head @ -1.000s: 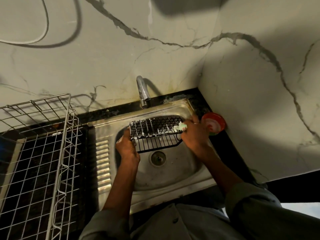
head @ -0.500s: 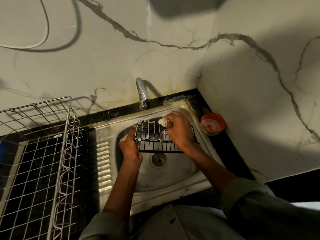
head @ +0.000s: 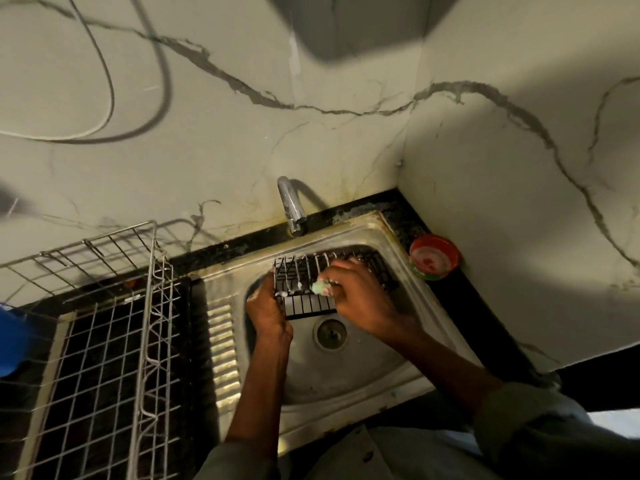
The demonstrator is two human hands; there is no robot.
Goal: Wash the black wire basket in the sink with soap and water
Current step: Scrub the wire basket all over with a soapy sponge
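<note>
A: Fingers [head: 258,299] of the left hand [head: 268,311] were curled round the left end of the black wire basket [head: 304,289], gripping it. Right?

B: Yes. Right hand [head: 360,299] lay over the middle of the basket, fingers bent, pinching a small pale green sponge [head: 321,287] against the wires.

A: Where was the basket?

B: Inside the bowl of the steel sink [head: 346,372], toward the back, above the drain [head: 329,333]. Whether it touched the sink floor or was held up, could not tell. White foam sat on several wires near the sponge.

A: Tap?

B: Chrome tap [head: 291,206] stood at the back edge, spout just behind the basket. Water flow, could not tell.

A: Around the sink?

B: Ribbed draining strip [head: 223,348] on the left of the bowl. Left of that, a big silver wire rack [head: 104,341] on the dark counter [head: 485,323]. Round red tub [head: 434,257] on the counter at the right back corner, near the wall, apart from the basket. Something blue [head: 14,341] at the far left edge, blurred. Marbled wall [head: 346,150] behind, a cable [head: 104,81] looped on it. Grey sleeves [head: 540,431] at the bottom.
</note>
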